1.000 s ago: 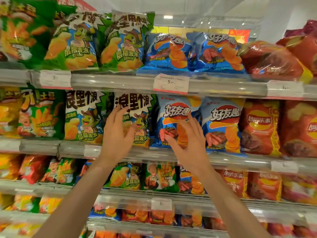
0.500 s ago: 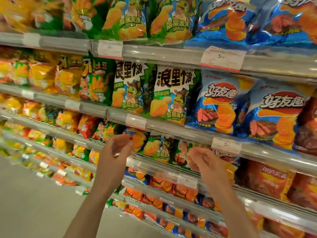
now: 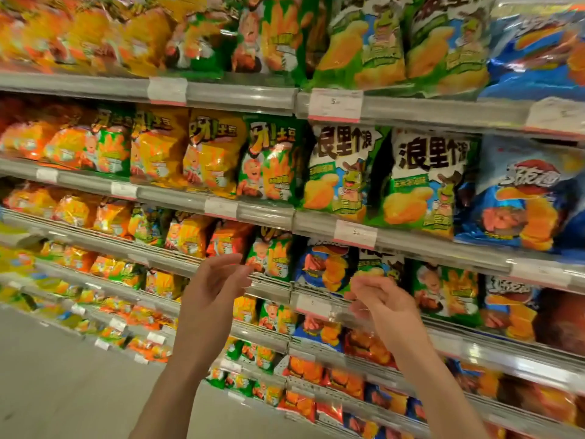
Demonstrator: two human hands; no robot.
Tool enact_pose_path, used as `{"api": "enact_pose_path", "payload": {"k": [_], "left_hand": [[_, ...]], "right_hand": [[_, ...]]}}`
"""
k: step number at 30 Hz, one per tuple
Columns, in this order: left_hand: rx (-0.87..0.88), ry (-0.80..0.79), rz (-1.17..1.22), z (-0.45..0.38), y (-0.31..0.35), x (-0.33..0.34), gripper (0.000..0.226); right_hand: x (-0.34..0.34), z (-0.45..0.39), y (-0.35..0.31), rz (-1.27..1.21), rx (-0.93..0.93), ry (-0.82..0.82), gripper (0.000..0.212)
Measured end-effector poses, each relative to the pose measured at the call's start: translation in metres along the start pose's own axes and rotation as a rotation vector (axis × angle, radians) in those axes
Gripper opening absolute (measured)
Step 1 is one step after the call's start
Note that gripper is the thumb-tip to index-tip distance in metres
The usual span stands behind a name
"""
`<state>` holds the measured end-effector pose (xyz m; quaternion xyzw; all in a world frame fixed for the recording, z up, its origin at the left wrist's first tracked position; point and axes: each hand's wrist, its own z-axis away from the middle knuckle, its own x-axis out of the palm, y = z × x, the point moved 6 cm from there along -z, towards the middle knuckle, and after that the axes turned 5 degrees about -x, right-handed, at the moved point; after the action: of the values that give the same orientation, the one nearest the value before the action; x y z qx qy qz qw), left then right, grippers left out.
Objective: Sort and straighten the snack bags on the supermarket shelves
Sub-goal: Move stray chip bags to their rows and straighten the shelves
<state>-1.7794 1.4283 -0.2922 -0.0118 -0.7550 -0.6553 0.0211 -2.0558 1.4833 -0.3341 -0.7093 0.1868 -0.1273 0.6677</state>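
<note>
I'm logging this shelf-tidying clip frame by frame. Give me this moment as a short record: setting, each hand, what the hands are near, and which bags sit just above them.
setting: supermarket aisle, tiered shelves of snack bags, view tilted
left hand: raised before the shelves, fingers loosely extended, holding nothing
right hand: raised, fingers lightly curled, holding nothing, in front of the shelf rail
near right hand: price tag on that rail
bags above hands: green-white bags, blue bag to their right
bag behind the hands: small blue bag
</note>
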Motion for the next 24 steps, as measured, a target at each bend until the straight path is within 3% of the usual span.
{"api": "enact_pose_path", "payload": {"k": [11,24], "left_hand": [[-0.024,0.096,0.048,-0.062,-0.011,-0.145,0.018],[0.011,0.047,-0.028,-0.206,-0.008,-0.176,0.016]], "right_hand": [[0.168,-0.023,-0.022,0.037,-0.043,-0.112,0.012],[0.268,-0.133,-0.041,-0.043,-0.107,-0.078,0.011]]}}
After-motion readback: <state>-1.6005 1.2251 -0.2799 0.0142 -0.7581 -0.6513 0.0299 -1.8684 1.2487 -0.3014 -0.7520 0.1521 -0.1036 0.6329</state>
